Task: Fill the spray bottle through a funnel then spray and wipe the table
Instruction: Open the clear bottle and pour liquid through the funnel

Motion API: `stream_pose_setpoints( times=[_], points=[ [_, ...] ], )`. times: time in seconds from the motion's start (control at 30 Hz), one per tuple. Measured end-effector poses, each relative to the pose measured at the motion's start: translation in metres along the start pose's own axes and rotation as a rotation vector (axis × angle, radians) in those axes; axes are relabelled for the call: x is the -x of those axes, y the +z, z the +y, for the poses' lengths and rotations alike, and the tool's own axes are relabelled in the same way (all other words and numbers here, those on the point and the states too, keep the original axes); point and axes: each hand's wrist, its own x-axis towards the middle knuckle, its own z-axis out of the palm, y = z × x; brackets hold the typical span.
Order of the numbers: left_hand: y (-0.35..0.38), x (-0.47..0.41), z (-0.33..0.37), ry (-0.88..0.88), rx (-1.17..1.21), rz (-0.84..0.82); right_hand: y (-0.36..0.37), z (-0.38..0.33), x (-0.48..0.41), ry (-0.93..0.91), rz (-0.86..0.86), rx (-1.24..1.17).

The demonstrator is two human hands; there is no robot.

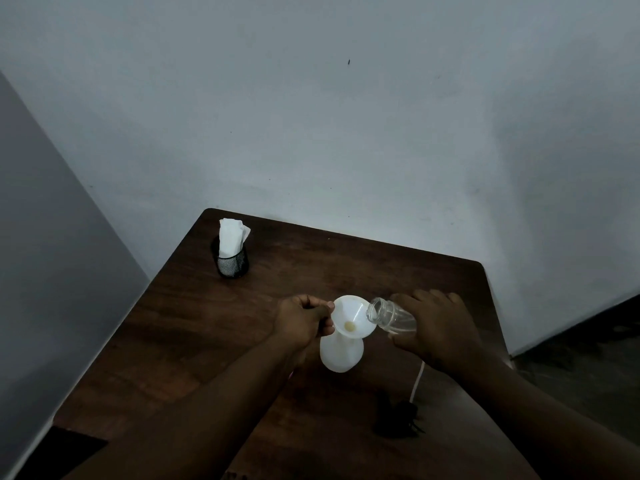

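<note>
Spray bottle (341,355), white, bulbous (left hand (301,322) pinching funnel (353,315), right hand (440,327) gripping clear bottle (389,315))

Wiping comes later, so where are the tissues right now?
In the head view, the tissues stand in a black mesh cup near the far left corner of the table, beyond the left hand.

You get a dim, greyish view: the white plastic funnel (349,315) between your fingers (436,297) shows brightest, corners bend, forearms go dark.
</note>
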Motion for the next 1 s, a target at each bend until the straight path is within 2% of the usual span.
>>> stream_pose_setpoints(
  times=[1.0],
  points=[
    [0.0001, 0.0031, 0.0015, 0.008, 0.008, -0.008, -0.0035, -0.0007, 0.0003, 0.012, -0.044, 0.015]
  ],
)
